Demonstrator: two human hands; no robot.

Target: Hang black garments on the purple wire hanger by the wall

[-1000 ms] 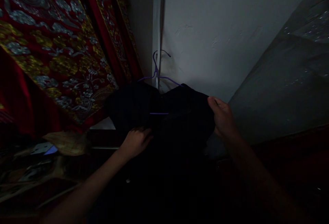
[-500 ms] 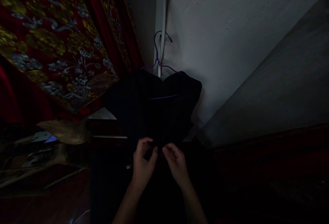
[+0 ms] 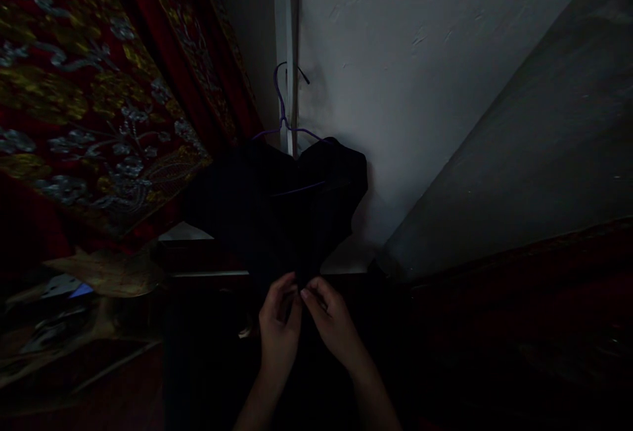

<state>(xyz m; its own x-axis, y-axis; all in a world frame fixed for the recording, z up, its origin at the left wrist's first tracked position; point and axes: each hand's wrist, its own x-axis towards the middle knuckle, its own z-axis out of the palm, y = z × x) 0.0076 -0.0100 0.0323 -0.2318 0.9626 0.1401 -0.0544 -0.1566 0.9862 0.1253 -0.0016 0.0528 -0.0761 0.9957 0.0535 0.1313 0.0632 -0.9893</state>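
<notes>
A dark garment (image 3: 227, 194) hangs on a purple wire hanger (image 3: 283, 105), its neckline open so that the hanger's lower bar shows inside. At the garment's front, where its two edges come together, my left hand (image 3: 281, 316) pinches the dark cloth between thumb and fingers. Close beside it, my right hand (image 3: 330, 316) is closed in a pinch on the same garment, the fingertips of both hands almost touching. Any button or fastener between them is too dark to make out.
A red cloth with gold and silver embroidery (image 3: 99, 101) hangs at the left. The hanger hooks at a pale upright strip (image 3: 287, 16) by the grey wall (image 3: 376, 101). Low at the left is a blurred clutter of things (image 3: 109, 273). The lighting is very dim.
My hands have come closer together at the garment's front, the right moving left toward the left hand. The view has shifted, so the hanger and garment sit further left.
</notes>
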